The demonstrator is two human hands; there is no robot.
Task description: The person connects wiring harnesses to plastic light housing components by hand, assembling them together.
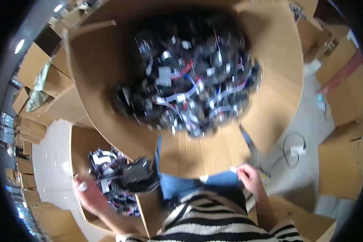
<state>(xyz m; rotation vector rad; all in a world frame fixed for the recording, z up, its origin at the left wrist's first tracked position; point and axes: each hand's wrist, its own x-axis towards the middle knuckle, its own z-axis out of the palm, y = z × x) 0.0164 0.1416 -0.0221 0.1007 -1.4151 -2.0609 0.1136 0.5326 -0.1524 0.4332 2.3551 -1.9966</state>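
Note:
A large cardboard box [276, 80] stands in front of me, its near flap [205, 151] folded down toward my lap. Inside lies a heap of black electronic parts [197, 88] with white connectors and red, blue and white cables. My right hand [250, 177] is beside the flap's right corner, fingers curled together with a small white bit at their tips; what they hold is unclear. My left hand [90, 195], smeared by motion, is at the left side of a smaller box [82, 143] of similar parts. A white patch shows on it. A black part [139, 173] sits at that box's right side, blurred.
Cardboard boxes [32, 129] are piled along the left. More boxes [339, 161] stand at the right, with a red strip [343, 72] among them. On the grey floor at right lies a white power strip [297, 150] with a looped dark cable.

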